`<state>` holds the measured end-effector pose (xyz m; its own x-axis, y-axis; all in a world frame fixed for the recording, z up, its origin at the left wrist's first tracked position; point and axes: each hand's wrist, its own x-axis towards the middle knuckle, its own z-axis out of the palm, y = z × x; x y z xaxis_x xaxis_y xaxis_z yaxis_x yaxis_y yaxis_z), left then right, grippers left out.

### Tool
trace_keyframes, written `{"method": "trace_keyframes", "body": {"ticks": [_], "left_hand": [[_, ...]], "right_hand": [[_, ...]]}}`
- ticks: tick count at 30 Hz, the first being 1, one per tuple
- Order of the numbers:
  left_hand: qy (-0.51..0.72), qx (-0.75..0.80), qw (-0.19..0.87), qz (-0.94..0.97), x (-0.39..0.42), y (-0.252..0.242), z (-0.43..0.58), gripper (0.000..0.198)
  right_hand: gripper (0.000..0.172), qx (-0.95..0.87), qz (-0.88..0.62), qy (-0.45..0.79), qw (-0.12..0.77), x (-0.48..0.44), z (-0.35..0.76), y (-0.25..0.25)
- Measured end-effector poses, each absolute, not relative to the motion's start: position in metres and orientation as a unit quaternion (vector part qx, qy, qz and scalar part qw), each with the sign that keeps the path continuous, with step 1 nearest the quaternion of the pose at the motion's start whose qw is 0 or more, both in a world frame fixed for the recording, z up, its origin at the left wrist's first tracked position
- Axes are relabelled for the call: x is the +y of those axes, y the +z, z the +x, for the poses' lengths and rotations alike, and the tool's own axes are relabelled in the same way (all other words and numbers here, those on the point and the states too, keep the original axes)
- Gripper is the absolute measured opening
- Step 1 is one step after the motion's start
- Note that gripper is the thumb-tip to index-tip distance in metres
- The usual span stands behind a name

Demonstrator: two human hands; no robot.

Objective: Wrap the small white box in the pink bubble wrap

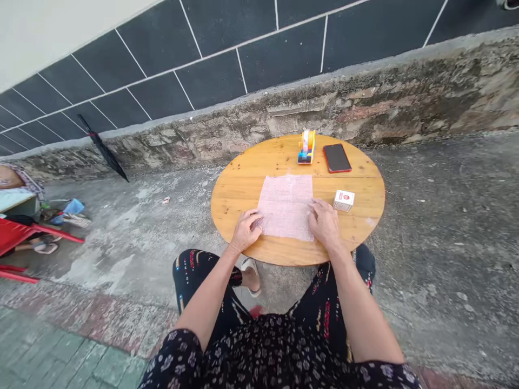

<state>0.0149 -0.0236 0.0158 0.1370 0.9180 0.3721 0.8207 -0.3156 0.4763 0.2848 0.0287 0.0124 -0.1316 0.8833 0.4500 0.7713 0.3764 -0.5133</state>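
Note:
A pinkish, translucent sheet that looks like bubble wrap (286, 207) lies flat on the round wooden table (235, 189). My left hand (246, 231) touches its left edge near the lower corner, thumb and fingers apart. At the right edge rests my right hand (324, 221), its fingers bent over the border of the sheet; whether they pinch it is hard to see. Just right of that hand stands a small white box (344, 200) with red print.
Toward the table's far side are a yellow and blue tape dispenser (307, 147) and a dark-screened phone (337, 158) with a red edge. A black umbrella (106, 154) leans on the wall. A red chair (18, 235) and part of a person are at far left.

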Motion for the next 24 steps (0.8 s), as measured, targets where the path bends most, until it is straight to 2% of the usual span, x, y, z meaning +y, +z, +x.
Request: {"method": "trace_keyframes", "body": {"ticks": [7,13,19,24], "left_hand": [[0.337,0.567,0.087,0.747,-0.022,0.016,0.013,0.028],[0.335,0.559,0.085,0.754,-0.019,0.012,0.011,0.026],[0.326,0.557,0.077,0.76,-0.019,0.013,0.012,0.026],[0.333,0.562,0.072,0.754,-0.017,0.011,0.012,0.028]], "right_hand": [[0.029,-0.758,-0.549,0.072,0.344,0.031,0.288,0.011],[0.04,-0.76,-0.553,0.069,0.335,0.025,0.285,0.017],[0.064,-0.805,-0.548,0.007,0.228,0.0,0.295,0.017],[0.057,-0.786,-0.575,-0.001,0.227,-0.01,0.303,0.014]]}}
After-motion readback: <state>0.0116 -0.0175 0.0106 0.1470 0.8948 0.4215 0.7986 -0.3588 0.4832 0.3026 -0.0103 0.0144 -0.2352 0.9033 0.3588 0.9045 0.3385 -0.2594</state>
